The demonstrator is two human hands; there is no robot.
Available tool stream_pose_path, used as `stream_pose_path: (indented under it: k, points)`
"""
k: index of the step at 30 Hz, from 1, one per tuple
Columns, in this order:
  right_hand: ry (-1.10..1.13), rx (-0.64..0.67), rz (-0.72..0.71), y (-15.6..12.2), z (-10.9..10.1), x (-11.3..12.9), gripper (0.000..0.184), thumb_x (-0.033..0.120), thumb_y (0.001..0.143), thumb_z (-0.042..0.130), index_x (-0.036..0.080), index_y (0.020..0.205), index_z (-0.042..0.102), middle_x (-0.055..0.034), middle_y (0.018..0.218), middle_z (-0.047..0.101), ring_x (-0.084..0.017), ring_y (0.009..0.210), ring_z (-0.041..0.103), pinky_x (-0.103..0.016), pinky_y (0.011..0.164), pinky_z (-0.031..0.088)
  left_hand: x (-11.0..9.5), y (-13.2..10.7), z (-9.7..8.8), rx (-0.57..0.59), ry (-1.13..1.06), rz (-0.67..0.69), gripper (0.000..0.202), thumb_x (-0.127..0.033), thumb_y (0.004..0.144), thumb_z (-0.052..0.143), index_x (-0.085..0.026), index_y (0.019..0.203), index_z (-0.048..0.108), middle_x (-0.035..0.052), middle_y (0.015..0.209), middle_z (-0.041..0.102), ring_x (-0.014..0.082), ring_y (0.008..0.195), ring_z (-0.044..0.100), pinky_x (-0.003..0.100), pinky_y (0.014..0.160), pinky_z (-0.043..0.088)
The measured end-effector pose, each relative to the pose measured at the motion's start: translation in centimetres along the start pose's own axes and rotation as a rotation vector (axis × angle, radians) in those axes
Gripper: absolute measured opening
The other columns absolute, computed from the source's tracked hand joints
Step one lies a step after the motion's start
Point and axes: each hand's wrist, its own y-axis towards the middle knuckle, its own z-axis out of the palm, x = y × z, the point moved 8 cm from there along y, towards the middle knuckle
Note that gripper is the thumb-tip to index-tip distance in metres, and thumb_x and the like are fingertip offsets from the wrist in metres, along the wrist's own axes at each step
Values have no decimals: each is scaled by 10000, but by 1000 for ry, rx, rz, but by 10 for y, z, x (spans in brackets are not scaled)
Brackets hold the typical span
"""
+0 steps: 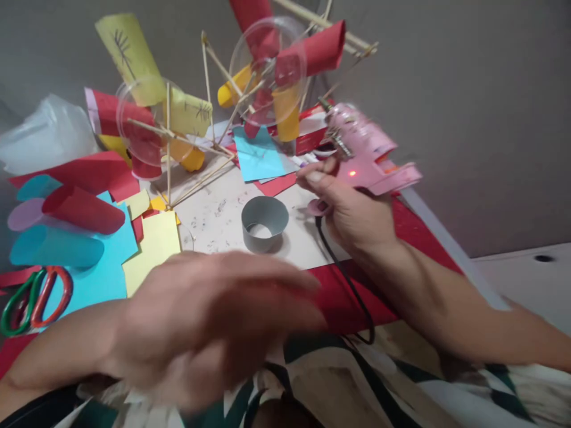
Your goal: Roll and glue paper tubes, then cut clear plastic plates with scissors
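Pink glue gun [363, 142], clasped in the right hand [359, 217]; left hand [209, 321], its grip too blurred to judge

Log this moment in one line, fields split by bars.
Right hand: holding pink glue gun | Left hand: blurred in foreground, contents unclear | Nearby: grey cylinder on white surface, scissors at left

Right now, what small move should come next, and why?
Probably bring the left hand to steady the ring: it stands with neither hand gripping it, while the right hand is occupied with the glue gun, its light lit and nozzle angled away from the ring. Blur hides whether the left hand holds anything.
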Motion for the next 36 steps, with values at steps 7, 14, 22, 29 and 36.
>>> stream_pose_path:
  k: [7,14,22,29,36]
  points:
    - [-65,15,12,7,-2,2,153,374,764,765,232,802,721,-9,910,691,-151,777,625,-218,479,409,29,46,72,326,663,529,371,-235,869,729,-206,1238,697,120,1279,735,210,952,751,281,730,606]
    - [-177,66,-51,4,-6,-6,217,471,830,748,256,835,716,2,871,665,-146,696,590,-252,496,399,31,55,63,234,470,587,158,-243,906,692,-162,770,703,13,692,696,85,574,588,186,516,447]
    - [-215,19,-82,6,-7,-7,176,436,825,732,271,853,678,-1,948,699,-171,765,630,-261,508,430,57,103,17,38,-164,131,379,-483,702,852,-163,689,648,-40,542,587,84,471,563,215,498,484]
    - [-278,60,-133,6,-7,-5,229,495,851,705,267,864,681,2,917,660,-168,775,588,-278,586,447,103,125,4,-42,-336,-24,456,-469,605,893,-161,781,608,-26,634,630,112,542,643,217,503,489]
    - [-427,97,-220,-5,4,12,296,522,858,670,228,893,674,-30,910,663,-198,837,607,-360,756,504,108,126,-3,-93,-290,43,421,-423,663,860,-182,823,553,-38,639,622,111,516,628,214,478,457]
